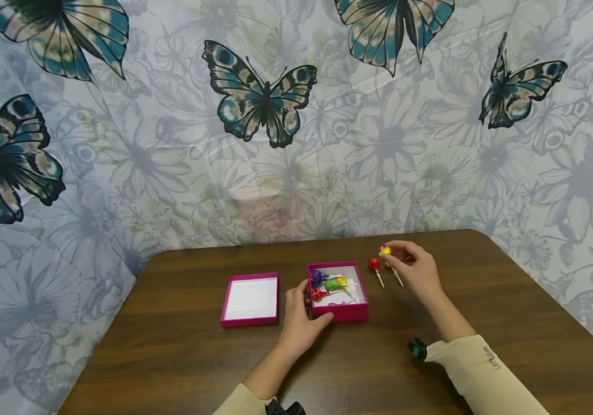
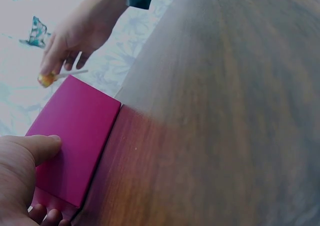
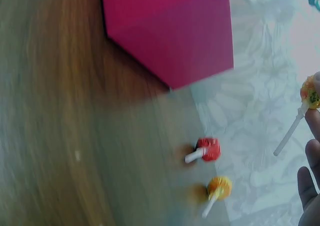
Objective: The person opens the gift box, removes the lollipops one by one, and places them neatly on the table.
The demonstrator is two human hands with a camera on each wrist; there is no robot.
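A pink box (image 1: 339, 313) stands open-topped on the table, with several wrapped lollipops (image 1: 333, 283) in purple, green, yellow and red lying inside. My left hand (image 1: 298, 325) grips its near left corner, thumb along the front wall (image 2: 75, 136) and fingers round the left side. To the right of the box, my right hand (image 1: 418, 271) pinches a yellow lollipop (image 1: 384, 251) by its head, raised above the table; its white stick shows in the right wrist view. Beneath that hand lie a red lollipop (image 3: 209, 149) and an orange-yellow lollipop (image 3: 220, 187), sticks toward me.
Left of the box lies the pink lid (image 1: 249, 323), its white inside facing up. The brown wooden table (image 1: 172, 357) ends at the back against a hanging cloth (image 1: 286, 190) printed with butterflies and flowers.
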